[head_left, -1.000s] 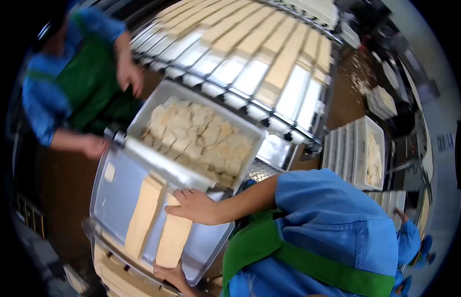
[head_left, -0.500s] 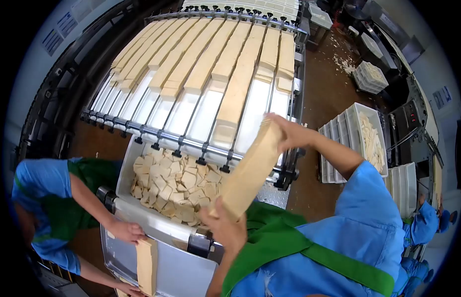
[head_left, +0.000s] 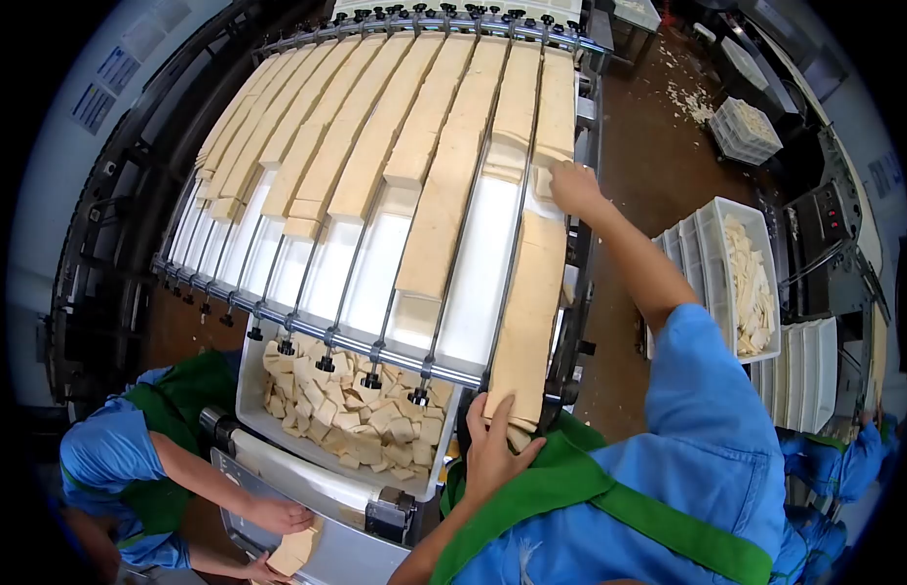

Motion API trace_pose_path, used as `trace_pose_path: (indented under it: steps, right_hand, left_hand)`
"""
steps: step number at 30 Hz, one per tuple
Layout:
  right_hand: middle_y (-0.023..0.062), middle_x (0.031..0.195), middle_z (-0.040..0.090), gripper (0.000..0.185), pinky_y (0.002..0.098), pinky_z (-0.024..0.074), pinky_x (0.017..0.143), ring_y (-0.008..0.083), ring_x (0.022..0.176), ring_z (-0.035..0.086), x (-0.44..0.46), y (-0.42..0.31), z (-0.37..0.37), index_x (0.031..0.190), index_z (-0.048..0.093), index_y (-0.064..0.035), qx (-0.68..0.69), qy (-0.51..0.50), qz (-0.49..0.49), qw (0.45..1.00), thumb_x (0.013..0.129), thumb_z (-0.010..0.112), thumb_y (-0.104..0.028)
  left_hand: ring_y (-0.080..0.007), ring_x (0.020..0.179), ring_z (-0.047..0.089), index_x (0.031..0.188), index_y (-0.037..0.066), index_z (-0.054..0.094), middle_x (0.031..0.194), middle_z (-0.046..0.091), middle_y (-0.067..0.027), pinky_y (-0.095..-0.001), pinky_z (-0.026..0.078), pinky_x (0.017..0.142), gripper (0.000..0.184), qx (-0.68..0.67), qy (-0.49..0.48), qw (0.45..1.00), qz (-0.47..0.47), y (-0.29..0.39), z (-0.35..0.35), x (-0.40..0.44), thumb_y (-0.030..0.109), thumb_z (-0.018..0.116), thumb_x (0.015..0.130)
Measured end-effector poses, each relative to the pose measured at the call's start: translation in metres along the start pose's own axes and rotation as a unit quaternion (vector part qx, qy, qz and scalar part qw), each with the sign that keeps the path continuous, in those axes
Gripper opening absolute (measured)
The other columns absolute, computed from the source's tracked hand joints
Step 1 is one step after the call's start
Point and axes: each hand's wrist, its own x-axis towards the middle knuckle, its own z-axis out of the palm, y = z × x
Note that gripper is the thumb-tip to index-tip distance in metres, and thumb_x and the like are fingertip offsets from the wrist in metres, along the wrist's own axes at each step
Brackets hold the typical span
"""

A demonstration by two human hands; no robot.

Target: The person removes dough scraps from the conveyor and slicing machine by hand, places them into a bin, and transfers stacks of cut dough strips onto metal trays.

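My left hand [head_left: 492, 453] spans the near end of the long stack [head_left: 526, 312], thumb on one side and fingers on the other, closed to the width of the sheets. The stack occupies the right-edge lane of the rack [head_left: 479, 292], long axis running away from me along the lane. Its far end lies just short of my right hand [head_left: 577, 190], whose curled fingers meet the short block [head_left: 544, 182] ahead; I cannot tell whether they grip it. The left hand is nearer the stack.
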Motion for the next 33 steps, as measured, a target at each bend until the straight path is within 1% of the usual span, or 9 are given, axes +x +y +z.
trace_pose_path:
  steps: [4, 14, 19, 24, 26, 30, 31, 32, 33]
  right_hand:
    - [0.0200, 0.117, 0.057, 0.043, 0.0448, 0.0380, 0.096, 0.0344, 0.113, 0.051, 0.034, 0.018, -0.004, 0.112, 0.055, 0.0004, 0.020, -0.155, -0.006, 0.988, 0.085, 0.059, -0.033]
    - [0.0207, 0.122, 0.052, 0.059, 0.0462, 0.0371, 0.098, 0.0380, 0.117, 0.046, 0.038, 0.033, 0.019, 0.117, 0.052, 0.0021, -0.033, -0.120, -0.139, 0.982, 0.077, 0.069, -0.038]
    - [0.0203, 0.121, 0.051, 0.072, 0.0450, 0.0341, 0.100, 0.0366, 0.119, 0.044, 0.048, 0.028, -0.007, 0.120, 0.049, -0.0001, 0.031, -0.260, -0.148, 0.954, 0.068, 0.074, -0.043]
    - [0.0194, 0.112, 0.055, 0.064, 0.0422, 0.0412, 0.091, 0.0378, 0.103, 0.053, 0.047, 0.035, -0.003, 0.114, 0.051, -0.0021, -0.048, -0.233, -0.202, 0.950, 0.065, 0.078, -0.032]
    - [0.0158, 0.101, 0.055, 0.054, 0.0394, 0.0447, 0.084, 0.0342, 0.091, 0.056, 0.040, 0.037, -0.009, 0.107, 0.052, -0.0029, 0.181, -0.201, -0.143, 0.952, 0.065, 0.079, -0.023]
    - [0.0098, 0.096, 0.053, 0.047, 0.0328, 0.0471, 0.076, 0.0241, 0.088, 0.056, 0.026, 0.034, -0.019, 0.106, 0.050, -0.0048, 0.225, -0.174, -0.137, 0.949, 0.069, 0.077, -0.013]
    - [0.0082, 0.093, 0.055, 0.048, 0.0302, 0.0471, 0.072, 0.0196, 0.084, 0.056, 0.025, 0.031, -0.016, 0.105, 0.048, -0.0054, 0.385, 0.033, -0.049, 0.921, 0.070, 0.078, -0.015]
    - [0.0066, 0.089, 0.057, 0.049, 0.0276, 0.0470, 0.068, 0.0150, 0.081, 0.056, 0.024, 0.028, -0.015, 0.105, 0.046, -0.0060, 0.515, 0.234, 0.040, 0.823, 0.071, 0.079, -0.017]
    - [0.0044, 0.093, 0.054, 0.050, 0.0244, 0.0469, 0.069, 0.0104, 0.083, 0.053, 0.030, 0.032, -0.022, 0.108, 0.044, -0.0049, 0.535, 0.350, 0.073, 0.765, 0.074, 0.079, -0.018]
  left_hand:
    - [-0.0384, 0.119, 0.044, 0.130, 0.009, 0.047, 0.138, 0.028, -0.0206, -0.0396, 0.045, 0.092, 0.072, -0.052, -0.009, 0.999, -0.009, -0.006, 0.008, 0.019, 0.020, 0.081, 0.067]
    - [-0.0333, 0.112, 0.050, 0.126, 0.009, 0.050, 0.134, 0.032, -0.0181, -0.0358, 0.050, 0.087, 0.068, -0.030, -0.009, 0.999, -0.031, -0.007, 0.009, 0.036, 0.017, 0.082, 0.066]
    - [-0.0273, 0.102, 0.056, 0.125, 0.009, 0.051, 0.134, 0.031, -0.0168, -0.0307, 0.054, 0.078, 0.064, -0.043, -0.037, 0.995, -0.086, 0.000, 0.006, 0.041, 0.016, 0.081, 0.069]
    - [-0.0293, 0.104, 0.055, 0.125, 0.008, 0.050, 0.134, 0.031, -0.0169, -0.0320, 0.054, 0.080, 0.065, -0.054, -0.045, 0.993, -0.096, -0.001, 0.006, 0.042, 0.016, 0.081, 0.069]
    - [-0.0308, 0.106, 0.054, 0.125, 0.008, 0.050, 0.134, 0.031, -0.0170, -0.0333, 0.053, 0.082, 0.065, -0.058, -0.044, 0.992, -0.101, -0.003, 0.008, 0.044, 0.017, 0.081, 0.069]
    - [-0.0381, 0.110, 0.050, 0.125, 0.008, 0.049, 0.134, 0.030, -0.0211, -0.0385, 0.048, 0.089, 0.063, -0.033, -0.025, 0.998, -0.054, -0.003, 0.017, 0.054, 0.017, 0.079, 0.070]
    - [-0.0406, 0.112, 0.048, 0.125, 0.008, 0.049, 0.135, 0.029, -0.0228, -0.0398, 0.046, 0.091, 0.062, -0.020, -0.031, 0.998, -0.045, 0.000, 0.018, 0.061, 0.016, 0.078, 0.071]
    - [-0.0406, 0.112, 0.048, 0.125, 0.008, 0.049, 0.135, 0.029, -0.0228, -0.0398, 0.046, 0.091, 0.062, -0.024, -0.029, 0.998, -0.048, 0.001, 0.023, 0.068, 0.016, 0.078, 0.071]
    - [-0.0407, 0.111, 0.049, 0.126, 0.007, 0.047, 0.135, 0.027, -0.0240, -0.0394, 0.047, 0.089, 0.063, -0.016, -0.014, 1.000, -0.019, -0.002, 0.030, 0.078, 0.014, 0.077, 0.071]
